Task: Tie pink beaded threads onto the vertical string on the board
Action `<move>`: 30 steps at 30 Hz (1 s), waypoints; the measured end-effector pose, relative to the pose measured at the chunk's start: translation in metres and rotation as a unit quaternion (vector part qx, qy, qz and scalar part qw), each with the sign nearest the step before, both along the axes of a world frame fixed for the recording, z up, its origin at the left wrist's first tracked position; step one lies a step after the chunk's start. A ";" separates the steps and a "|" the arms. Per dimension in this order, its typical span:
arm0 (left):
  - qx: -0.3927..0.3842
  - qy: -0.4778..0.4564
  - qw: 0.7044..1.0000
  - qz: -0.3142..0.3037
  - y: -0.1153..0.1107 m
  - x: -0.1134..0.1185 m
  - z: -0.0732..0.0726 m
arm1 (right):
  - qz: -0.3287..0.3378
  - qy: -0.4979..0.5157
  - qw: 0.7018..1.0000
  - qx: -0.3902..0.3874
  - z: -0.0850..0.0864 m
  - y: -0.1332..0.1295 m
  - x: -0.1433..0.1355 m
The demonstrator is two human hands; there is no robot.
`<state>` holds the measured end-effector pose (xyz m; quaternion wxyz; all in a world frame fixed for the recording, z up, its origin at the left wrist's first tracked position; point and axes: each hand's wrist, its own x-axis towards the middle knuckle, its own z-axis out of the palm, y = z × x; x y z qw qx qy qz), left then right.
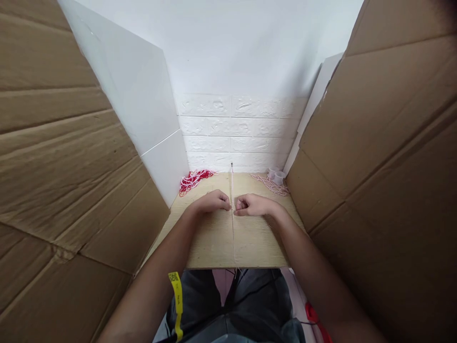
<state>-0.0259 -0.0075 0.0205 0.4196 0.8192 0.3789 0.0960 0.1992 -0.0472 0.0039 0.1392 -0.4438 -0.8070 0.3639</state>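
Observation:
A thin pale cord [233, 238] runs down the middle of the wooden board, from a small hook [232, 164] at the wall to the near edge, where its end hangs over. My left hand [213, 201] is closed in a pinch at the cord from the left. From the right, my right hand [254, 205] pinches at the same spot, fingertips a little lower. Between the hands the strands are too fine to tell apart. The upper stretch of cord, near the hook, looks thicker than the lower one.
Red and white cords [196, 181] lie heaped at the back left of the board [210, 243]. Pale pink cords [273, 185] and small translucent containers [278, 177] sit at the back right. Tall cardboard walls [71, 143] flank both sides; a white brick-patterned wall [207, 126] stands behind.

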 end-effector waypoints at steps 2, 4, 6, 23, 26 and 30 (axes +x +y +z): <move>0.003 -0.004 1.000 -0.006 0.002 0.000 -0.003 | 0.002 0.000 1.000 0.016 -0.002 0.000 -0.002; 0.003 -0.008 1.000 -0.011 0.003 0.000 -0.004 | 0.005 -0.002 1.000 0.027 -0.003 0.000 -0.003; 0.001 -0.013 1.000 -0.013 0.002 0.000 -0.003 | 0.004 -0.004 1.000 0.027 -0.003 0.000 -0.004; 0.035 -0.025 0.999 -0.001 0.007 0.003 -0.013 | -0.038 -0.031 0.997 0.057 0.001 -0.005 -0.008; 0.041 -0.014 0.999 -0.003 0.007 0.003 -0.014 | -0.030 -0.027 0.997 0.067 -0.002 -0.003 -0.008; 0.032 -0.019 0.999 0.007 0.005 0.003 -0.012 | -0.031 -0.023 0.998 0.052 -0.002 -0.001 -0.006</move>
